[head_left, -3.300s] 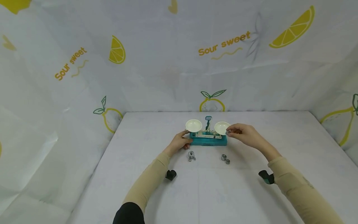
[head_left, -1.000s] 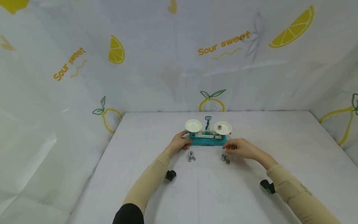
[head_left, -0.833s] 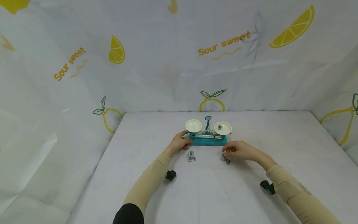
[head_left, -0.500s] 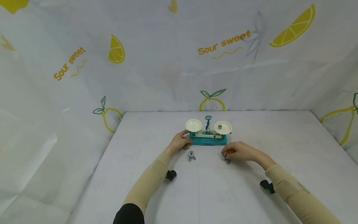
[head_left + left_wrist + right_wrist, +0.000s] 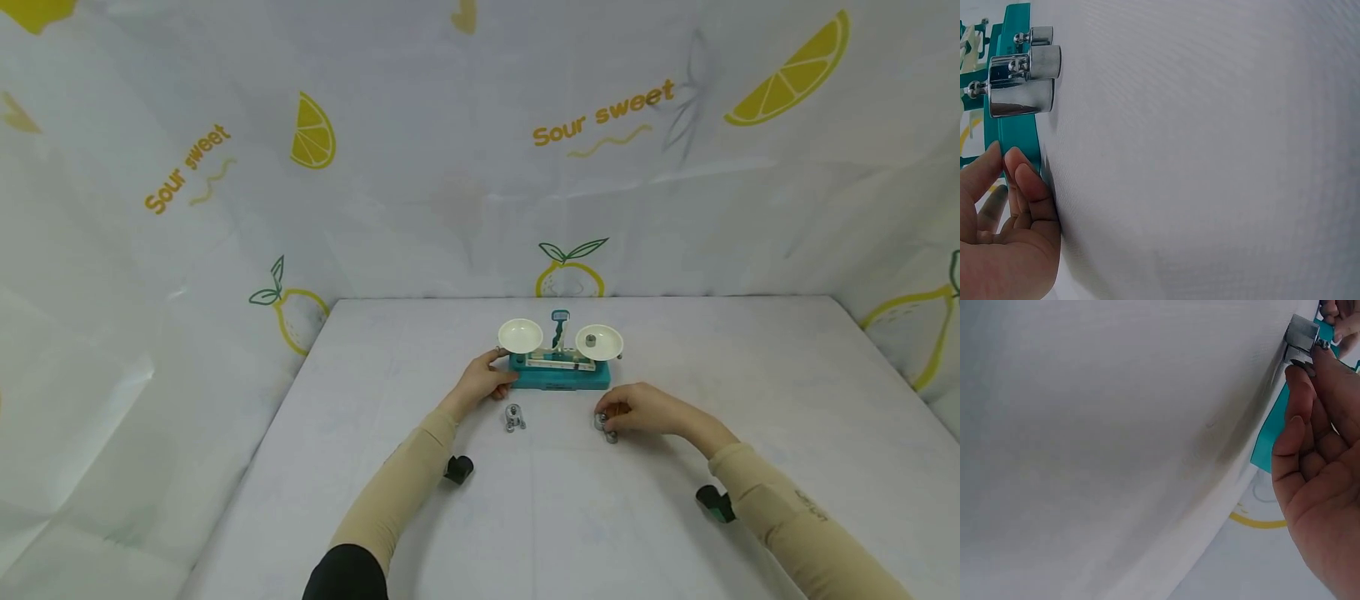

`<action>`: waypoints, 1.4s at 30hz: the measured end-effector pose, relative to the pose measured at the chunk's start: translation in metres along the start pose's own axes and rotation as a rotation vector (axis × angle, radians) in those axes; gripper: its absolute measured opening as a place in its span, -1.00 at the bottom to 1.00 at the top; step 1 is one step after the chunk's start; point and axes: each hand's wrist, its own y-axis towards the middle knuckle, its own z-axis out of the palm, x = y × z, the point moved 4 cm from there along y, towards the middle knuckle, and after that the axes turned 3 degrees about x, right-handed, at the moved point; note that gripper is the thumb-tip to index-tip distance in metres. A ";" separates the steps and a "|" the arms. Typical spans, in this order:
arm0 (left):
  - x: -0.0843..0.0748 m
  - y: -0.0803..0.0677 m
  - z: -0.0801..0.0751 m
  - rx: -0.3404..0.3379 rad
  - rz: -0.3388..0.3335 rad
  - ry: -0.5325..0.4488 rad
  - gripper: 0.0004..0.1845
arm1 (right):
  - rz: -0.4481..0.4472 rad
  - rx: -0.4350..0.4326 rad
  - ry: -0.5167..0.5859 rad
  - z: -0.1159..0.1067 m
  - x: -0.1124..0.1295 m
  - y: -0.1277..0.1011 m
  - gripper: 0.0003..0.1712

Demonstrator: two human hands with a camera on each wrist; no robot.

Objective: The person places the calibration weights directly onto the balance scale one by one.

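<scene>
A teal balance scale (image 5: pixel 558 379) with two white pans stands mid-table. Its left pan (image 5: pixel 520 335) is bare; the right pan (image 5: pixel 609 345) carries one small metal weight (image 5: pixel 590 339). My left hand (image 5: pixel 504 372) holds the left end of the scale's base, thumb behind and fingers in front; the left wrist view shows the fingers (image 5: pixel 1025 187) against the teal base (image 5: pixel 1019 134). My right hand (image 5: pixel 602 417) is down on the table in front of the scale's right end and pinches a metal weight (image 5: pixel 1300 332). Another small weight (image 5: pixel 612 437) lies right beside it.
A cluster of metal weights (image 5: pixel 513 417) (image 5: pixel 1022 81) stands in front of the scale's left end, near my left hand. The table (image 5: pixel 540 517) is white. Lemon-print cloth walls (image 5: pixel 450 167) enclose it at the back and both sides.
My right hand left a weight on the right pan, came down toward me to the table, and closed its fingers on a weight there. The left hand has stayed on the base.
</scene>
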 end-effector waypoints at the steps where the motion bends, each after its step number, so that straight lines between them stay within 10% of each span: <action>1: 0.002 0.002 0.000 -0.006 0.001 0.003 -0.39 | -0.004 -0.007 -0.017 0.000 0.001 0.000 -0.75; 42: 0.008 0.007 -0.002 -0.023 0.003 0.029 -0.38 | -0.038 -0.492 -0.160 -0.068 0.023 0.004 -0.68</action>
